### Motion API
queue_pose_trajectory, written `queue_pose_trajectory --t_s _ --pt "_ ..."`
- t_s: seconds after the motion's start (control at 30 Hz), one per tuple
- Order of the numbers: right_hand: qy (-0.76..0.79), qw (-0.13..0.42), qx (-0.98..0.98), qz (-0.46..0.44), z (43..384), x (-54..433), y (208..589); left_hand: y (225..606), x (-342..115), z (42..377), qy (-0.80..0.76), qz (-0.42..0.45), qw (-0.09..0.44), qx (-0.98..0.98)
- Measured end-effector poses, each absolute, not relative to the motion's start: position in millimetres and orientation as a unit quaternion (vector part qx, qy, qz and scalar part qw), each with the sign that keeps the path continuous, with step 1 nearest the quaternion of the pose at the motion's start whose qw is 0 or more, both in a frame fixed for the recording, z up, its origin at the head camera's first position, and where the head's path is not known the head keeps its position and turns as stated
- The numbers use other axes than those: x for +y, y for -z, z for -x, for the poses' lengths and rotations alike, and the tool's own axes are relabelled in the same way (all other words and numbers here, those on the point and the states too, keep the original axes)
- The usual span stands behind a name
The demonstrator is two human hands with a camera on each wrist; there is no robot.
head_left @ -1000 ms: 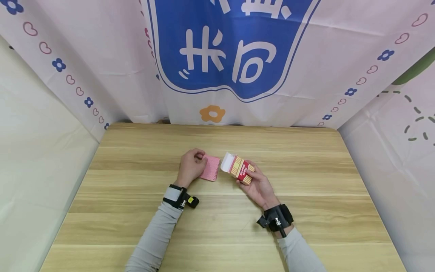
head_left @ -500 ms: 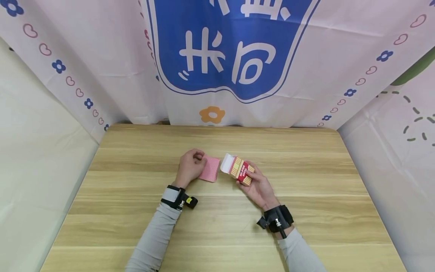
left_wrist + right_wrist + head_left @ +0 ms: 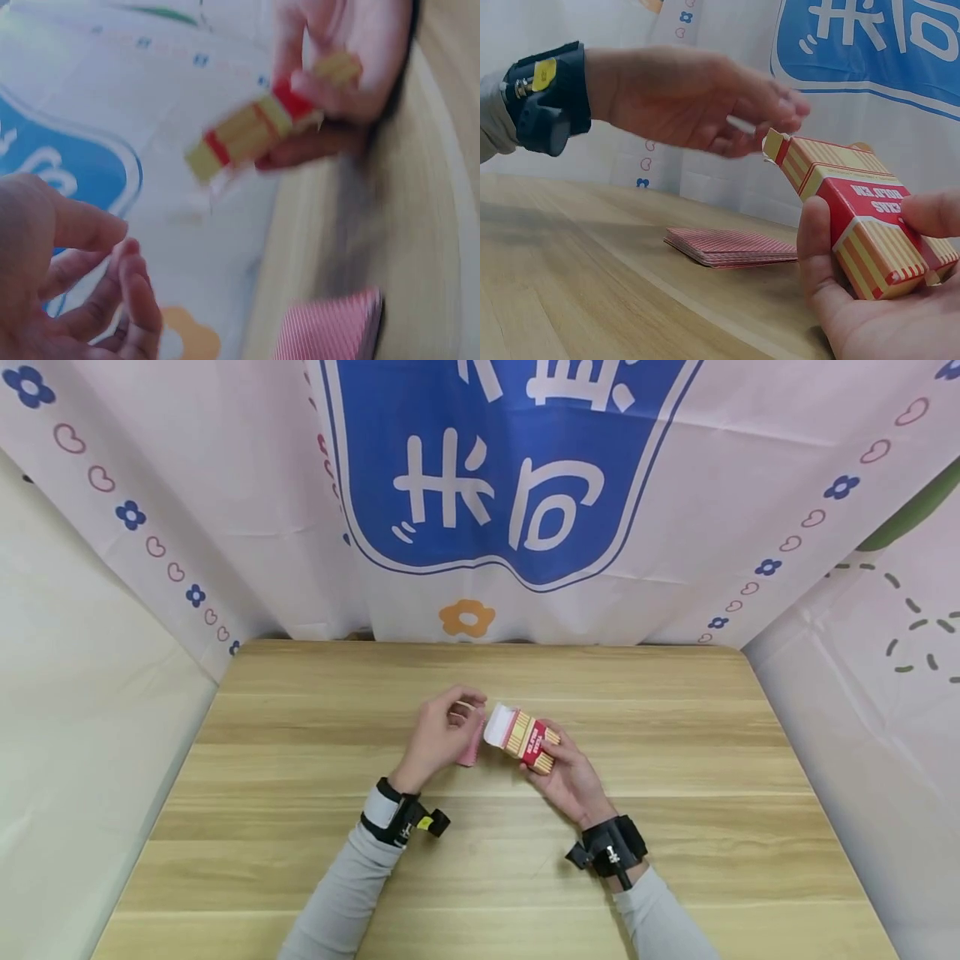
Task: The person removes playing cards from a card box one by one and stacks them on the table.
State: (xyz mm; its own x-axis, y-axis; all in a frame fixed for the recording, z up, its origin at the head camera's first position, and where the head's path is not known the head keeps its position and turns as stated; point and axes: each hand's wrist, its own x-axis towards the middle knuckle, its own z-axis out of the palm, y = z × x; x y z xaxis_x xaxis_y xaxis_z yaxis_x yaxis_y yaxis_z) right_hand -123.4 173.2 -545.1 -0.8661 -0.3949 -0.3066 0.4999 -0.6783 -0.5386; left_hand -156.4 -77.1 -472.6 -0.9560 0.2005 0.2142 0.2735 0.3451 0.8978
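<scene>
My right hand (image 3: 572, 778) grips a yellow-striped playing-card box (image 3: 874, 214) with a red label reading "Texas Hold'em". The box is tilted, its white-lined flap raised at the end facing my left hand. My left hand (image 3: 442, 735) hovers above a stack of pink-patterned playing cards (image 3: 731, 247) and partly hides it in the head view. Bent loosely, the left fingers (image 3: 142, 300) have nothing visible between them. In the right wrist view they come close to the box's flap end; whether they touch it I cannot tell.
A wooden table (image 3: 300, 860) lies under both hands. White printed cloth (image 3: 285, 568) with a blue sign hangs along its far edge, and pale cloth also hangs at the sides. Each wrist wears a black strap (image 3: 613, 847) with a small camera.
My left hand has left the side of the card stack, rising and moving right, toward the box. The right hand has kept its hold on the box, almost in the same place.
</scene>
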Motion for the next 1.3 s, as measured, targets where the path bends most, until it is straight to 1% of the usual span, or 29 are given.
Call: queue_pose_trajectory --t_s 0.1,0.27,0.47,0.57,0.7,0.83,0.93,1.03,1.3 --pt "0.913 0.247 0.315 -0.078 124 173 546 469 -68 151 0.564 0.170 0.041 -0.807" --pt "0.913 0.249 0.315 -0.066 125 173 546 472 -57 146 0.536 0.193 0.031 -0.821" --pt "0.914 0.254 0.310 -0.058 125 173 546 478 -53 148 0.499 0.192 0.027 -0.845" --pt "0.915 0.256 0.305 -0.060 126 174 545 481 -52 148 0.502 0.184 0.006 -0.845" --pt "0.918 0.253 0.300 -0.057 124 175 545 484 -52 149 0.531 0.175 -0.038 -0.828" --pt "0.920 0.254 0.296 -0.051 123 176 546 486 -53 150 0.573 0.150 -0.082 -0.802" --pt "0.920 0.257 0.293 -0.048 121 177 546 489 -53 150 0.591 0.132 -0.103 -0.789" --pt "0.919 0.257 0.295 -0.045 121 177 547 489 -53 150 0.598 0.123 -0.111 -0.784" --pt "0.919 0.254 0.298 -0.046 124 176 547 489 -55 153 0.593 0.120 -0.102 -0.789"
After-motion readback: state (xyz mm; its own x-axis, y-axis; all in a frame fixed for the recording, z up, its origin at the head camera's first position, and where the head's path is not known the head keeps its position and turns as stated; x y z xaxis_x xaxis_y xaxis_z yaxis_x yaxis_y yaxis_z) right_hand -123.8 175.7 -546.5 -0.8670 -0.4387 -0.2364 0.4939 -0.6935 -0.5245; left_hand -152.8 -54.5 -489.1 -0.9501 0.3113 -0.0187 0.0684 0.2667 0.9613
